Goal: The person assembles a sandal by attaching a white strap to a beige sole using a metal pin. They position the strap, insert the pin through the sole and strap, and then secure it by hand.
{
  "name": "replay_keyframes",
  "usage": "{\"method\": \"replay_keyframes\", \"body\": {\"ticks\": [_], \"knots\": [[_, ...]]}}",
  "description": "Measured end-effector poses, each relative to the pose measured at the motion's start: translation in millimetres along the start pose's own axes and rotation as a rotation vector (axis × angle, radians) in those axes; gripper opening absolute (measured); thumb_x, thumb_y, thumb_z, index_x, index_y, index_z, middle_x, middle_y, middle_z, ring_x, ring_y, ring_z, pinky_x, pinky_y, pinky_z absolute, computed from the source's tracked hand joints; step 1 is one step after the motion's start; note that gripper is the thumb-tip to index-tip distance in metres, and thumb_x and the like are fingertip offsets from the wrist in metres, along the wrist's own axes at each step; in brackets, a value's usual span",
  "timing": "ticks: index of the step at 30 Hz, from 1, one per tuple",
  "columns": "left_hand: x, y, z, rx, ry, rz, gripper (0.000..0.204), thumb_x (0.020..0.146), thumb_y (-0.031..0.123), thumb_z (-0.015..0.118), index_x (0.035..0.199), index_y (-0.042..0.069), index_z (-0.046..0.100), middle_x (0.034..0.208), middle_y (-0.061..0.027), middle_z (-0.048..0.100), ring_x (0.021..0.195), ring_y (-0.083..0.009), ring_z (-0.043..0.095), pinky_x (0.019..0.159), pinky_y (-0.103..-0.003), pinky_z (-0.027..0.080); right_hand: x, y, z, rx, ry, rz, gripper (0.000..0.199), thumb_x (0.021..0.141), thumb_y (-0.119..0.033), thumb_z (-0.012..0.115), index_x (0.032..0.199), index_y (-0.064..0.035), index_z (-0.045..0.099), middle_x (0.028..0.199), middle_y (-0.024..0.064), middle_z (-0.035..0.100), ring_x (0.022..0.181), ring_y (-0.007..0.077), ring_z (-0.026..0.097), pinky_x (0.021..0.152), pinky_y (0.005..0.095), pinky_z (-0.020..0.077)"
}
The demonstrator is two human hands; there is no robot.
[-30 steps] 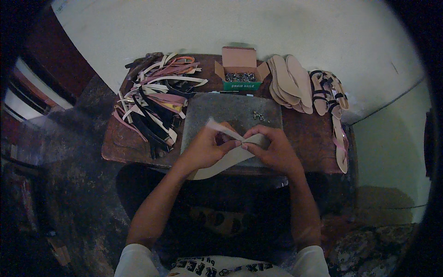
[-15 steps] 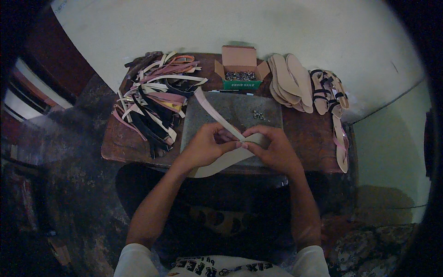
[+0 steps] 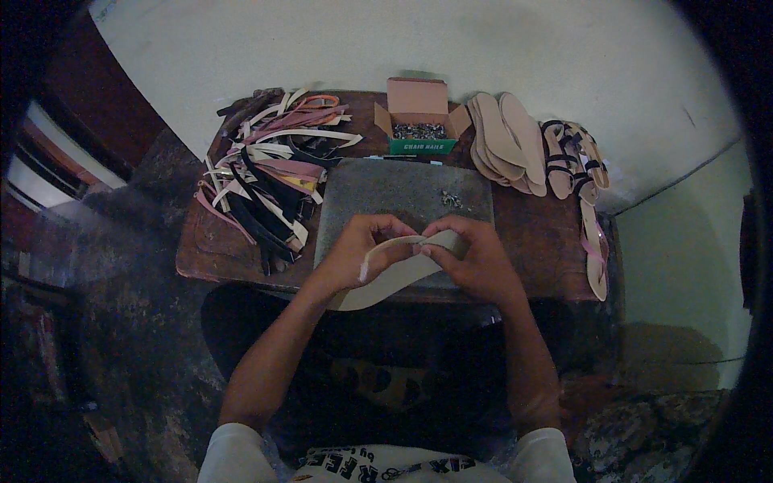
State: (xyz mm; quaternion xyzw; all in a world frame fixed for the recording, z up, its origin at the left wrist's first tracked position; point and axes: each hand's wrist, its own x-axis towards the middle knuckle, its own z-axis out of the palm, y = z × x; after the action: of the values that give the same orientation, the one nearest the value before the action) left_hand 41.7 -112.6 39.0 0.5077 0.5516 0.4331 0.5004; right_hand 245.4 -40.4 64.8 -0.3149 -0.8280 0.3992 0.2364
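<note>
Nearest to us, our two forearms come up from the lower edge and meet over the near edge of a small brown table (image 3: pixel 531 241). Our left hand (image 3: pixel 358 253) and right hand (image 3: pixel 475 258) are both closed on a pale sole (image 3: pixel 386 282), which we hold just above the table's near edge. The sole's broad end hangs toward us, past the table rim, while its far end is hidden between our fingers. Our left thumb and fingers pinch a thin pale strap (image 3: pixel 403 240) that runs across the top of the sole to our right hand, whose fingers are curled tight over the sole's end. We cannot tell how the strap joins the sole, since our fingers cover that spot.

Just beyond our hands lies a grey slab (image 3: pixel 386 189), flat on the table, with a few small nails (image 3: pixel 449 198) scattered near its far right corner.

To the left of the slab is a loose heap of straps (image 3: pixel 270 173) in black, pink and white. Farther back, behind the slab, stands an open cardboard box (image 3: pixel 416 113) with small metal pieces inside. To the right of the box is a stack of bare soles (image 3: pixel 503 141), and beside it some finished sandals (image 3: pixel 576 157) reaching down the table's right edge.
</note>
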Motion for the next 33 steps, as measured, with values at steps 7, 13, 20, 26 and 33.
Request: {"method": "replay_keyframes", "body": {"ticks": [7,13,20,26,33], "knots": [[-2.4,5.7,1.1,-0.086,-0.006,-0.048,0.022,0.087,0.016,0.08,0.101,0.0,0.072,0.088,-0.0058,0.073,0.08,-0.0096,0.067,0.069,-0.025,0.053,0.7,-2.0,2.3,-0.001,0.028,-0.002,0.016,0.084,-0.011,0.074,0.098,-0.003,0.071,0.096,0.0154,0.073,0.092,0.0302,0.071,0.085,0.0385,0.0536],[-0.4,1.1,-0.5,-0.156,-0.025,-0.028,0.021,0.087,0.014,0.08,0.1,0.0,0.072,0.089,-0.0064,0.073,0.081,-0.0102,0.068,0.072,-0.026,0.055,2.0,0.4,4.7,-0.038,0.051,-0.024,0.016,0.082,-0.01,0.075,0.096,-0.0037,0.071,0.096,0.0148,0.073,0.093,0.0322,0.071,0.085,0.0391,0.0535],[-0.1,4.5,0.1,-0.139,-0.011,-0.043,0.021,0.087,0.017,0.081,0.097,0.001,0.073,0.087,-0.0051,0.073,0.079,-0.0091,0.068,0.07,-0.025,0.054,2.4,0.7,8.4,-0.013,0.111,-0.028,0.013,0.081,-0.009,0.076,0.093,-0.0039,0.072,0.093,0.0137,0.073,0.091,0.0295,0.071,0.084,0.0377,0.054],[-0.2,0.7,-1.7,-0.146,0.001,-0.004,0.02,0.085,0.016,0.081,0.098,0.002,0.074,0.086,-0.0035,0.073,0.076,-0.0076,0.065,0.067,-0.026,0.053,4.0,-3.6,8.8,-0.019,0.121,-0.036,0.014,0.081,-0.007,0.076,0.094,-0.0029,0.072,0.093,0.0133,0.074,0.089,0.0278,0.072,0.082,0.0372,0.0543],[-12.2,20.9,1.8,0.158,0.076,0.093,0.019,0.085,0.013,0.08,0.098,0.002,0.072,0.088,-0.0044,0.072,0.082,-0.014,0.068,0.072,-0.029,0.054,1.2,3.4,-3.4,0.033,0.105,-0.104,0.019,0.079,-0.007,0.079,0.097,-0.004,0.072,0.095,0.0121,0.074,0.09,0.0266,0.072,0.084,0.0367,0.0545]]}}
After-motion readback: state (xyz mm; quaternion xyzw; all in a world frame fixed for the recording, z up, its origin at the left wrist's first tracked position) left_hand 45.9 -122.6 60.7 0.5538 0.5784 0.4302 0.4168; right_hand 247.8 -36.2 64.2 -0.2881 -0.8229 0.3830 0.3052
